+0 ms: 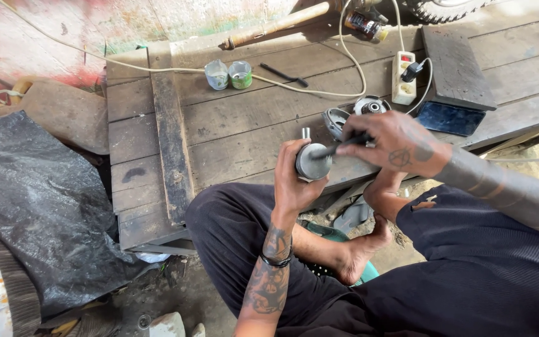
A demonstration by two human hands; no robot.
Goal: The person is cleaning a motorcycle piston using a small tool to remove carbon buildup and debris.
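Head view: left hand (294, 181) closes its grip around a metal piston (312, 162); right hand (394, 142) pinches a thin dark tool (338, 147) on its top, probably scraping; the next stroke needs a steady hold.

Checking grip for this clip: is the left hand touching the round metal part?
Touching. The head view shows the left hand wrapped around the round metal part, fingers against its side.
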